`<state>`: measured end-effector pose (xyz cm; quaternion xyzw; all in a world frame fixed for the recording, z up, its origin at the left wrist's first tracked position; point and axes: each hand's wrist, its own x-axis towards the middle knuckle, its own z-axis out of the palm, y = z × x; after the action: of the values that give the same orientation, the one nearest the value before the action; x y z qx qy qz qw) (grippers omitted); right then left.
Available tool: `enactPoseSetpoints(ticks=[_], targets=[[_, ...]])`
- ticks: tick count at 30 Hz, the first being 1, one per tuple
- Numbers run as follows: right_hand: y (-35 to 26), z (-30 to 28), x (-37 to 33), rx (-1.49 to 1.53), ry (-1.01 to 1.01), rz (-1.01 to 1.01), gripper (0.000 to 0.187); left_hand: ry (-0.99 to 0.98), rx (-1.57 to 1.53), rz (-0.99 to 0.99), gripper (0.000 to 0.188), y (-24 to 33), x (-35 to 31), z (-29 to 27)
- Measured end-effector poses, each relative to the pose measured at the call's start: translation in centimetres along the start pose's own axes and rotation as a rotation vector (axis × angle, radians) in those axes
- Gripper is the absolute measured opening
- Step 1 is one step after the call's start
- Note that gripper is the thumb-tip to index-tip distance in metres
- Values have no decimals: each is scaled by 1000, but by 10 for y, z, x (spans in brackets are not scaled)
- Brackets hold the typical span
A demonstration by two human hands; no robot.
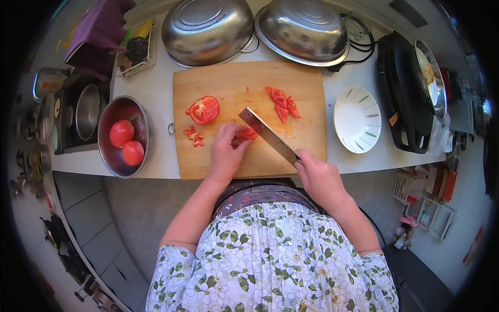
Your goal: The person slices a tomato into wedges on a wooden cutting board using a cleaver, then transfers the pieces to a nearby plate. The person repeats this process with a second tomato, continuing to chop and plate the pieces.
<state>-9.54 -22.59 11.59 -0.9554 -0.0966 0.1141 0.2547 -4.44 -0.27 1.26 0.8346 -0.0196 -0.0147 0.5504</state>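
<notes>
My right hand [317, 174] is closed round the handle of a cleaver [273, 138], whose blade slants up and left over the wooden cutting board [306, 143]. Beside the blade's left face, my left hand [228, 148] pinches a red tomato piece [248, 132] against the board. Farther left lies a halved tomato [205, 110], cut face showing. Small trimmed bits [195, 136] sit just below it. Several tomato wedges [283, 103] rest in a group at the board's upper right. The blade hides part of the board under it.
A metal bowl [106, 156] with two whole tomatoes [122, 133] stands left of the board. A white leaf-patterned bowl [357, 120] is to the right. Two upturned metal colanders [210, 31] line the back. A black appliance [403, 93] and a cable [369, 46] occupy the far right.
</notes>
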Motion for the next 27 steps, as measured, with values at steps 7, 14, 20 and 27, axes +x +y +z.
enactPoseSetpoints(ticks=[7,14,20,27], targets=[[-6,-4,5,-38,-16,-25,19,24,-20,-20,30,1,1,2],[-19,-4,23,-118,-86,-44,21,35,-37,-41,29,1,5,4],[-17,-9,23,-109,-67,-79,22,46,-52,-59,27,6,6,7],[-18,-9,22,-142,-84,-58,24,63,88,36,20,16,7,9]])
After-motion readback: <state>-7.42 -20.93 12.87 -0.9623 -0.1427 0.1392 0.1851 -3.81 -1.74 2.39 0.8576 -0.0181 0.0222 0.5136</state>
